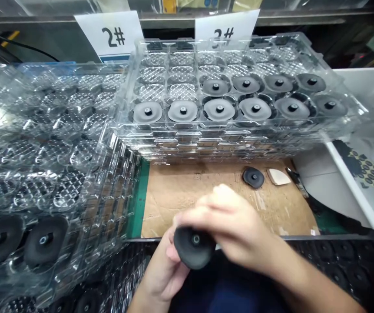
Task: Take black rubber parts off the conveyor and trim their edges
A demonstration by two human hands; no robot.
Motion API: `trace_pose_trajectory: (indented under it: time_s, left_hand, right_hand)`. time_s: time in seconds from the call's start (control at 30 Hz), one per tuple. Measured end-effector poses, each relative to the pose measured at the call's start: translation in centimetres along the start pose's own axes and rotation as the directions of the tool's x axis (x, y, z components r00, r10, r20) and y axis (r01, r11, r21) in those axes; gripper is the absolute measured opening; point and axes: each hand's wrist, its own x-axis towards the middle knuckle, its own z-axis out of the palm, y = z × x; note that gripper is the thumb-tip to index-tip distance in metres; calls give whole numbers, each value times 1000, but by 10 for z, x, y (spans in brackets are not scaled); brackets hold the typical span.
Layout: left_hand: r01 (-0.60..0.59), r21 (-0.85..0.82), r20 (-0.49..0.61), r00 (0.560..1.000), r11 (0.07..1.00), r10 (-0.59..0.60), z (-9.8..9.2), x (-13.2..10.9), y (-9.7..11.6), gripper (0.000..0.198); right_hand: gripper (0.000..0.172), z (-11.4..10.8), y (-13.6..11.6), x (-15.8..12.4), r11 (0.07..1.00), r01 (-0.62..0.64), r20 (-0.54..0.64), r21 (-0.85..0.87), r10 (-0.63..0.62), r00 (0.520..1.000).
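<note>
A black round rubber part with a small metal centre sits between my hands, its dished face toward me. My left hand holds it from below. The fingers of my right hand are shut around its far side and hide part of its rim. Beyond my hands, a matching flat black disc lies on the brown cardboard, next to a cream-coloured wedge-shaped piece.
Stacked transparent blister trays hold two rows of grey discs with dark centres. A taller transparent stack stands at left. Paper signs read 2# and 3#. A green mat edge, a white bin, and black parts in a tray lie near the bench.
</note>
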Motion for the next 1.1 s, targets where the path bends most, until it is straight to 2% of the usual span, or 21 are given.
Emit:
trace_pose_trajectory:
  time_s: [0.03, 0.1, 0.17, 0.33, 0.4, 0.47, 0.6, 0.67, 0.73, 0.8, 0.83, 0.9, 0.93, 1.03, 1.1]
  left_hand:
    - [11, -11, 9, 1000, 1000, -11, -1, 0, 1, 52]
    - [41, -62, 37, 999, 997, -39, -4, 0, 4, 57]
    - [63, -110, 54, 997, 992, -57, -8, -1, 7, 59]
    - [43, -156, 28, 999, 987, -39, -15, 2, 7, 54]
    - [41, -169, 14, 999, 985, -39, -16, 4, 7, 48]
    - [44, -186, -9, 999, 982, -47, -16, 6, 6, 44]
    - [29, -185, -66, 997, 982, -42, -14, 9, 2, 44]
    - [-8, -161, -90, 996, 987, -6, -14, 9, -2, 41]
    - [-37, -129, -129, 991, 991, 20, -14, 8, -6, 39]
    - [-38, -89, -171, 985, 995, 22, -16, 8, -9, 39]
    - [-35, -70, -187, 982, 997, 22, -16, 7, -10, 39]
    - [-53, -30, -206, 978, 998, 46, -15, 8, -9, 39]
    - [-68, -5, -208, 976, 998, 65, -13, 8, -9, 39]
    - [-75, 52, -211, 974, 996, 84, -2, 8, -5, 40]
    - [-65, 59, -213, 974, 996, 76, 6, 7, -2, 39]
  right_hand:
    - [26, 1, 11, -2, 992, -127, -62, 0, 127, 990]
    - [23, 5, 32, -11, 934, -356, -130, -1, 353, 927]
    - [22, 14, 47, -25, 881, -473, -112, -7, 469, 876]
    - [20, 53, 49, -66, 859, -510, 49, 39, 508, 860]
    - [20, 61, 47, -75, 845, -531, 67, 60, 527, 847]
    - [20, 58, 47, -75, 824, -561, 28, 76, 561, 827]
    - [22, 29, 35, -52, 794, -594, -139, 133, 608, 782]
    - [22, 18, 18, -34, 835, -525, -217, 165, 550, 806]
    - [23, 15, -1, -19, 915, -382, -231, 129, 402, 886]
    - [23, 17, -14, -9, 963, -260, -112, 73, 267, 957]
    - [22, 19, -18, -6, 970, -234, -23, 63, 235, 972]
    - [21, 21, -20, -1, 970, -235, 114, 65, 227, 967]
    - [20, 21, -20, 1, 970, -235, 126, 61, 227, 966]
    - [23, 19, -19, 6, 985, -173, -64, -1, 173, 983]
    - [25, 14, -21, 2, 992, -114, -99, 46, 118, 988]
